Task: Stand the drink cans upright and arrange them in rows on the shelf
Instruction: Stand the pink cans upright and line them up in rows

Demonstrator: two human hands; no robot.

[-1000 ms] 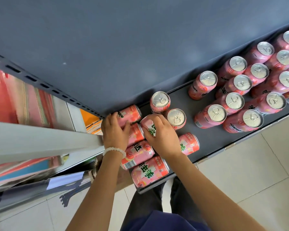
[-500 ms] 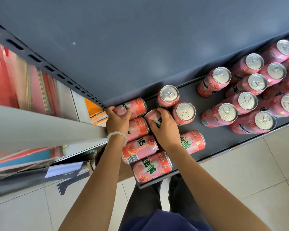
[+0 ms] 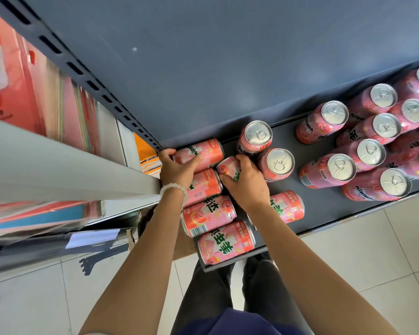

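Note:
Pink drink cans fill a dark grey shelf [image 3: 324, 204]. At its left end several lie on their sides. My left hand [image 3: 177, 169] grips the rearmost lying can [image 3: 203, 152] by the corner post. My right hand [image 3: 246, 183] curls round a tilted can [image 3: 229, 166] beside it. Below them lie three more cans [image 3: 207, 186] [image 3: 208, 215] [image 3: 226, 245], and another lying can [image 3: 288, 207] shows past my right wrist. Two upright cans [image 3: 258, 135] [image 3: 279, 163] stand just right of my right hand. Several upright cans [image 3: 370, 151] form rows at the right.
The shelf's back panel [image 3: 228, 56] rises behind the cans. A slotted upright post [image 3: 82, 71] marks the left end, with stacked red and pink packages [image 3: 22, 81] beyond it. A bare strip of shelf lies between the two can groups. Tiled floor [image 3: 373, 262] is below.
The view has shifted a little. My right hand has closed further round the tilted can, and my left hand has slid onto the rearmost lying can.

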